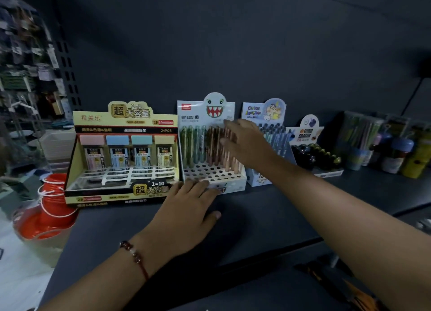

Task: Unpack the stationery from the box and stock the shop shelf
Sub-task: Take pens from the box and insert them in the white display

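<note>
Dark grey metal makes up the shelf [268, 208] I am looking down on, and a row of display boxes stands along it. In the middle is the white pen display [211, 147] with a toothy cartoon face on its header card; green and brown pens stand in its holed tray, whose front rows are vacant. I see my left hand [189, 208] lying palm down on the shelf, fingers straight and together, their tips touching the display's front edge. My right hand [245, 142] reaches over the brown pens, fingers loosely spread and blurred; I cannot tell whether they touch any. Just left of it stands the yellow lead-refill box [123, 152], on the right a cartoon pen box [263, 133], then an eraser display [310, 145].
</note>
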A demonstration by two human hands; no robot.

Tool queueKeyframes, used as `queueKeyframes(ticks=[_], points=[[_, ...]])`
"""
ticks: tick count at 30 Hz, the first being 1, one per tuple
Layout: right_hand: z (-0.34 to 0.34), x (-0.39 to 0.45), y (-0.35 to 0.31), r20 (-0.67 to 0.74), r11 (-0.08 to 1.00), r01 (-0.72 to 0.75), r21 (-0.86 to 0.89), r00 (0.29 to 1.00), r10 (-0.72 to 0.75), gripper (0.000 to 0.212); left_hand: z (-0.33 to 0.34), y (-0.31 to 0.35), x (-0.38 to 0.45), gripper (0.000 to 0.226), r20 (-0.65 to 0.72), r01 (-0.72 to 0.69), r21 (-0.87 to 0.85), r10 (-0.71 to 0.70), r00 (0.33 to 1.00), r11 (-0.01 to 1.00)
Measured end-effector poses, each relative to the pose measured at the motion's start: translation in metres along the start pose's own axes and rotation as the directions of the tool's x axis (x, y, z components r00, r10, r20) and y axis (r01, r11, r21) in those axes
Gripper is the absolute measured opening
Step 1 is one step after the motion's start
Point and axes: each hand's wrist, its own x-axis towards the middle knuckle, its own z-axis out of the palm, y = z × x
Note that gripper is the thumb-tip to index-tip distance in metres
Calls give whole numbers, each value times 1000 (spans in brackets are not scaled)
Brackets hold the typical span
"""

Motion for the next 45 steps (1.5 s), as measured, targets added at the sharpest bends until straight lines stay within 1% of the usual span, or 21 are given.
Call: queueKeyframes(ticks=[2, 4, 7, 10, 12, 13, 14, 16, 18, 20, 22, 23, 25, 28, 29, 31, 34, 37, 39, 42, 45], points=[[-15, -20, 6, 21, 999, 12, 53, 1000, -13, 52, -5, 18, 2, 72, 24, -14, -43, 15, 1000, 999], [-34, -49, 17, 60, 995, -10, 101, 998, 4, 49, -7, 46, 4, 59, 40, -39, -123, 45, 998, 992], [-67, -111, 54, 110, 989, -133, 63, 986, 125, 48, -2, 108, 10, 48, 9, -150, -207, 155, 988, 967], [-90, -211, 108, -12, 968, -252, 14, 968, 252, 43, 18, 181, 22, 37, -16, -256, -268, 261, 965, 929], [-92, -300, 141, -96, 922, -388, 8, 917, 387, 39, 40, 238, 31, 34, -59, -332, -317, 330, 942, 889], [-88, -350, 156, -110, 887, -462, 7, 881, 460, 39, 52, 271, 34, 34, -82, -364, -351, 359, 930, 863], [-82, -401, 168, -89, 843, -538, 0, 840, 536, 38, 64, 307, 35, 32, -86, -390, -386, 389, 917, 836], [-73, -502, 185, 16, 730, -683, -36, 730, 684, 35, 89, 386, 32, 30, -72, -450, -440, 469, 880, 777], [-71, -596, 194, 160, 582, -807, -103, 564, 810, 37, 116, 468, 22, 30, -25, -506, -483, 566, 824, 714], [-71, -684, 197, 270, 437, -889, -136, 392, 880, 49, 148, 545, 4, 32, 46, -549, -517, 662, 748, 656], [-75, -761, 201, 291, 280, -950, -137, 232, 928, 39, 181, 614, -19, 34, 109, -589, -543, 746, 657, 598], [-76, -795, 203, 284, 207, -970, -127, 165, 945, 35, 197, 646, -31, 35, 158, -597, -555, 778, 608, 579], [-81, -853, 204, 270, 55, -995, -83, 31, 962, 40, 225, 700, -57, 34, 280, -594, -583, 823, 494, 555], [-85, -913, 210, 267, -181, -983, -25, -181, 947, 43, 268, 753, -88, 34, 430, -575, -634, 854, 294, 517], [-84, -927, 217, 265, -245, -969, -17, -240, 934, 43, 284, 766, -94, 36, 466, -563, -647, 851, 242, 515], [-76, -950, 237, 275, -354, -935, -11, -343, 898, 43, 322, 791, -99, 43, 529, -574, -635, 833, 164, 517], [-44, -983, 281, 267, -458, -889, 9, -439, 858, 45, 392, 822, -101, 48, 589, -596, -621, 805, 74, 509], [15, -1024, 335, 277, -528, -845, 88, -489, 827, 46, 487, 854, -102, 45, 578, -607, -631, 814, 47, 483], [67, -1061, 376, 310, -570, -808, 153, -508, 804, 47, 566, 876, -106, 40, 584, -607, -627, 810, 48, 488], [167, -1130, 436, 353, -635, -742, 214, -547, 759, 46, 693, 904, -120, 31, 610, -583, -623, 790, 53, 521], [268, -1193, 488, 373, -666, -696, 269, -562, 738, 44, 803, 921, -141, 37, 622, -570, -603, 776, 104, 559]])
